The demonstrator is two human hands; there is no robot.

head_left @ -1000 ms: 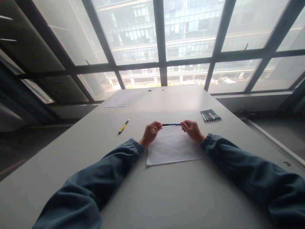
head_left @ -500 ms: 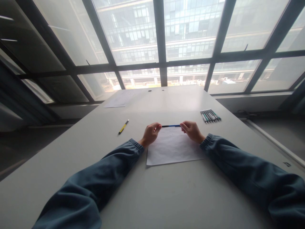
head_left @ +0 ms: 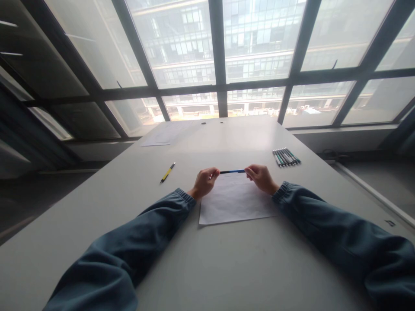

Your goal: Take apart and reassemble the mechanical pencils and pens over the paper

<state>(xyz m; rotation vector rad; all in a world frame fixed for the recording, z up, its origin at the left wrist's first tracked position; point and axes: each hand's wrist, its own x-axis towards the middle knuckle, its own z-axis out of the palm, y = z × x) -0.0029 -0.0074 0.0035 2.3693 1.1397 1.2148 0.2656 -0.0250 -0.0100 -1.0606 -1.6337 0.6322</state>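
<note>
While the left hand (head_left: pixel 205 180) pinches its black end, a pen (head_left: pixel 232 172) is held level by the right hand (head_left: pixel 262 178) at its blue end.

Both sets of fingers are closed on the pen, which lies crosswise near the far edge of a white sheet of paper (head_left: pixel 236 201); whether it touches the paper is hard to tell. On the table (head_left: pixel 227 263), a yellow pen (head_left: pixel 167 172) lies to the left, and a row of pens (head_left: pixel 287 157) sits beyond the right hand.

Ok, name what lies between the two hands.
The head view shows a blue-and-black pen held between left hand and right hand, white paper below it.
</note>
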